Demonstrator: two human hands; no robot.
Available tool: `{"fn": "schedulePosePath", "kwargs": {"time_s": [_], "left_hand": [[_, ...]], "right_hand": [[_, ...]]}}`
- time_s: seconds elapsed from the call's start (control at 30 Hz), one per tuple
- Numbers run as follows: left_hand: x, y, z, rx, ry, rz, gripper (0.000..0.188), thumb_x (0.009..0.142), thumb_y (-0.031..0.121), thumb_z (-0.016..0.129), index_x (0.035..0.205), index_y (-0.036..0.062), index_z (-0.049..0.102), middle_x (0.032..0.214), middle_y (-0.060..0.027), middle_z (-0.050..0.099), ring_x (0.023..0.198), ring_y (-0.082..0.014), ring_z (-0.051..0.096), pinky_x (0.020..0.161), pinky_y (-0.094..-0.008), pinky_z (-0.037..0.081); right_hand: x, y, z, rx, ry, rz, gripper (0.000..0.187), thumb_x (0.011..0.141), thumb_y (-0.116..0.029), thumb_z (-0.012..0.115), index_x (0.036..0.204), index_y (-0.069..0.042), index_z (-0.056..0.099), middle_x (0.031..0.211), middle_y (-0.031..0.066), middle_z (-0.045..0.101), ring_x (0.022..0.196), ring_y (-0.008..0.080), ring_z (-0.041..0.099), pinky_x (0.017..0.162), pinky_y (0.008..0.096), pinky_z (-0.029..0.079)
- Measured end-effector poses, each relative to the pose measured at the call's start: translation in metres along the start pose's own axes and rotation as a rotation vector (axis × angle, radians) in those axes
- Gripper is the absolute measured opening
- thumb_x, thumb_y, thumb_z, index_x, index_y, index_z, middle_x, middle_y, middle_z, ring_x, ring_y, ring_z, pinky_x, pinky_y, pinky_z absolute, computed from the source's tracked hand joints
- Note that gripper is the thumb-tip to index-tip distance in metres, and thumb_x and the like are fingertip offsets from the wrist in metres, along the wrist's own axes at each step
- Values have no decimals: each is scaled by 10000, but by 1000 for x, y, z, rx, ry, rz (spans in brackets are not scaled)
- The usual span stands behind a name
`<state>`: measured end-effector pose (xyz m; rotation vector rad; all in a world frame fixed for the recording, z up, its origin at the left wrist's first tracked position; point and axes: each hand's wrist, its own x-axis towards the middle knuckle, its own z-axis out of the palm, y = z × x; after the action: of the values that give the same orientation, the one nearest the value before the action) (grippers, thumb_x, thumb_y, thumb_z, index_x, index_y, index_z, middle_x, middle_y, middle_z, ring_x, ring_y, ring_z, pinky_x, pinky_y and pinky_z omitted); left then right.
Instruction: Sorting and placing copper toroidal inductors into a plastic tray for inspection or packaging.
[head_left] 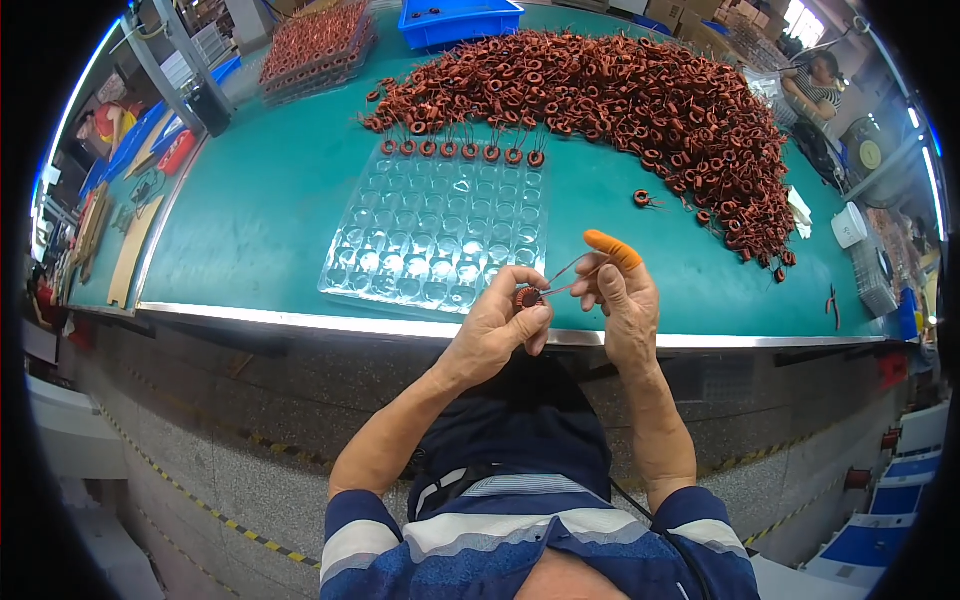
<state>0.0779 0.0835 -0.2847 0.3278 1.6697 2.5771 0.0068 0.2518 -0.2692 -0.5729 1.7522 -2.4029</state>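
Note:
Over the table's front edge, my left hand (503, 322) grips a toroidal coil (528, 298) wound with copper-red wire, between thumb and fingers. Two long wire leads (566, 288) run from the coil to my right hand (625, 300). Its curled fingers pinch the leads, while the index finger, in an orange finger cot (613, 249), points up and left. Just left of my hands lies a clear plastic blister tray (335, 262) with rows of round pockets. Its far row holds several coils (470, 151), their leads pointing away from me.
A large heap of coils (620, 95) curves across the back and right of the green table (250, 220). One loose coil (642, 199) lies apart. Stacked filled trays (315, 50) and a blue bin (460, 22) stand behind. Pliers (833, 307) and a white cup (850, 226) are at right.

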Motion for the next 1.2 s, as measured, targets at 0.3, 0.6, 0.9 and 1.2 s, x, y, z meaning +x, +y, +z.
{"fn": "schedulePosePath", "kwargs": {"time_s": [0.3,0.6,0.9,1.2], "left_hand": [[-6,-3,6,144,-16,32,215,983,106,508,1159,23,415,776,-28,488,628,-88,485,569,-224,419],[-8,-14,-7,169,150,78,317,983,161,534,1229,30,384,776,-47,526,648,-109,513,593,-232,443],[-2,-13,0,669,214,191,299,938,108,586,1157,20,401,824,-148,594,703,-270,624,618,-366,492],[11,-4,-1,775,291,302,337,927,123,593,1177,13,395,871,-195,622,782,-381,651,632,-425,512]], "right_hand": [[4,1,-7,75,-26,266,290,968,-264,574,963,12,663,724,43,609,615,98,564,568,214,451],[-14,-1,1,-257,118,-32,278,963,-235,587,1109,1,602,763,27,620,605,86,563,554,187,421],[-5,5,20,-209,-24,75,310,888,-163,692,1128,4,588,838,55,659,672,80,600,576,194,466],[20,-4,28,-179,-83,113,224,868,-138,712,1009,1,607,839,37,659,692,73,590,576,198,456]]}}
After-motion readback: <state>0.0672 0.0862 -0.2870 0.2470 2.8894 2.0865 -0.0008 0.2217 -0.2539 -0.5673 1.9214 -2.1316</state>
